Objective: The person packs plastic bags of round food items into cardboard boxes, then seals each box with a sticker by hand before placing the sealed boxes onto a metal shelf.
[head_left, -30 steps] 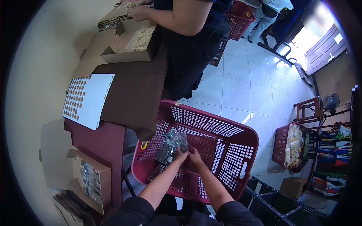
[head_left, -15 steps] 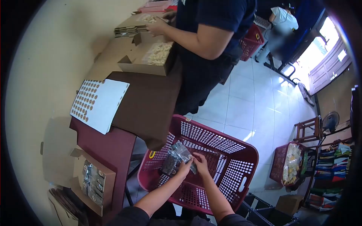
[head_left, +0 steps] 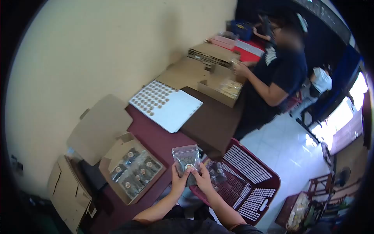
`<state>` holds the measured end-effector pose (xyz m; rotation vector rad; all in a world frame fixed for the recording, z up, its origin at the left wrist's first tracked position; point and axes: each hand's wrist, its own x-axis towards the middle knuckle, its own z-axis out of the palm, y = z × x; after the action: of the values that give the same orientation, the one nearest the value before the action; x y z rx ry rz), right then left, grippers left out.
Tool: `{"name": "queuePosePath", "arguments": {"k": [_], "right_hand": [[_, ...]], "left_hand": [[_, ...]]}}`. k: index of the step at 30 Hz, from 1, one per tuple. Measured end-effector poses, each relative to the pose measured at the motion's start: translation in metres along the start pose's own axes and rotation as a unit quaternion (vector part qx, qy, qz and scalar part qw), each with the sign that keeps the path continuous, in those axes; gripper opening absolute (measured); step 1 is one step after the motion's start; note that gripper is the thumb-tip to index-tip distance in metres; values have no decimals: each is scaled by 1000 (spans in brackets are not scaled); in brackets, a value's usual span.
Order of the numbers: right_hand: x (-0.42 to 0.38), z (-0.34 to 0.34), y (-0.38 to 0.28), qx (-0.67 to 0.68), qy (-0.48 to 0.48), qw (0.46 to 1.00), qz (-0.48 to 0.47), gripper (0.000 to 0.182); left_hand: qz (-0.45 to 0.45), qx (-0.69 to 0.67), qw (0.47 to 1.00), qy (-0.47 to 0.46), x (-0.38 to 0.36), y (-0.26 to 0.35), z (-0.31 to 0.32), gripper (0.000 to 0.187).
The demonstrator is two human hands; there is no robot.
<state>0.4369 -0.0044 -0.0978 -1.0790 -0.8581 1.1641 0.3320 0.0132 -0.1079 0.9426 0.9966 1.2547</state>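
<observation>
Between my two hands is a clear zip-lock bag of dark contents, held upright with its seal at the top. My left hand grips its left side and my right hand its right side, fingers behind. Both thumbs meet at a round sticker on the front. Just right of my hands, a maroon plastic basket holds more dark bags. To the left, an open cardboard box contains several similar bags bearing round stickers.
A white sheet of round stickers lies on the maroon table. Beyond it stands an open box with pale bags, beside a co-worker handling something small. Flattened cardboard leans at lower left.
My view has swung left. My hands have brought the bag up out of the basket, turned it upright, and now press the sticker on its front. The co-worker stays beside the far box.
</observation>
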Motion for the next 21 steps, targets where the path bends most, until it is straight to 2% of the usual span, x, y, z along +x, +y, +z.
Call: {"name": "queuePosePath", "arguments": {"k": [3,7,9,13,15,17,19,20,21], "right_hand": [[2,66,9,-14,-45,999,10,18],[-2,141,0,17,-173,985,5,23],[-2,171,6,-8,-206,978,-8,25],[-16,217,8,13,-249,968,9,23],[-21,230,12,62,-277,956,68,24],[-30,237,20,55,-283,955,76,27],[-39,239,29,33,-276,957,83,33],[-44,242,36,22,-234,969,81,32],[-49,246,29,19,-235,968,82,32]], "left_hand": [[55,64,996,23,2,43,-65,55],[103,55,990,85,-13,98,-117,54],[124,78,980,131,-17,102,-144,50],[118,46,982,141,-29,121,-193,48],[149,83,976,138,-34,123,-213,45],[163,94,970,152,-44,125,-225,41],[105,-62,981,153,-59,144,-224,39],[134,-20,979,153,-58,135,-234,37],[133,-23,979,154,-61,137,-236,37]]}}
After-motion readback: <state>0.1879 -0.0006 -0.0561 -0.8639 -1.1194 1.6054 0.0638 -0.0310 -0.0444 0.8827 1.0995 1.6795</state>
